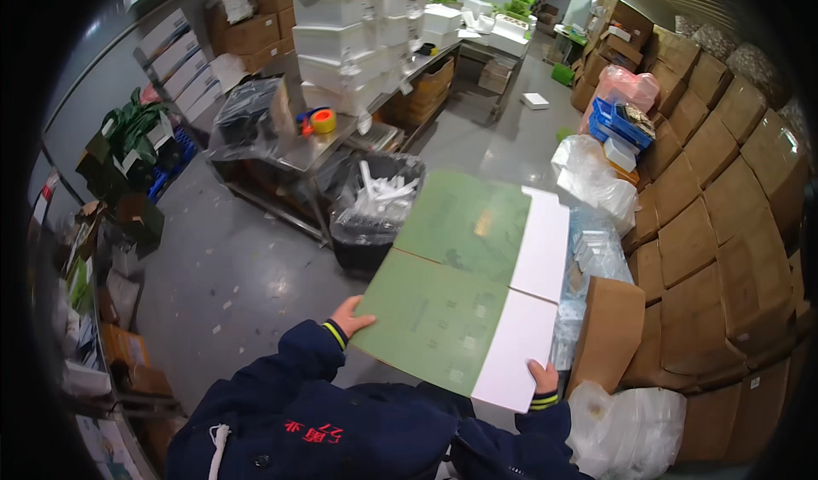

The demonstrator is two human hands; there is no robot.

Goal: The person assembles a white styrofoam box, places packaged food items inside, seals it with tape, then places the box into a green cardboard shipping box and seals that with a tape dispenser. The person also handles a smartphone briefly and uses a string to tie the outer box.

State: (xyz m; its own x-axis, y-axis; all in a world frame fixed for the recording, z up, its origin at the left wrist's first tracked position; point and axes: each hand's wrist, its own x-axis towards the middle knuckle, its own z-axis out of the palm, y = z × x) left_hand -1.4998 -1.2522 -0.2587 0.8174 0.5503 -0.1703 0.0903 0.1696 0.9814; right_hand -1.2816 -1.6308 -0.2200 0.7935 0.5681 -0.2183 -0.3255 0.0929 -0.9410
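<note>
Two hands hold a flattened cardboard box (428, 314) out in front of the body, green over most of its face and white along the right side, with a crease or seam across its middle. My left hand (351, 317) grips its near left edge, thumb on top. At the near right corner, my right hand (543, 376) pinches the white part, thumb on top. The fingers beneath the board are hidden. Just beyond the left edge stands a black bin (358, 250) lined with clear plastic, holding white foam scraps.
Metal tables (319, 144) with stacked white foam boxes (335, 39) and tape rolls (323, 120) run along the left. Brown cartons (693, 237) are piled on the right, beside plastic bags (629, 425) and a blue crate (617, 125). A white box (535, 101) lies on the floor ahead.
</note>
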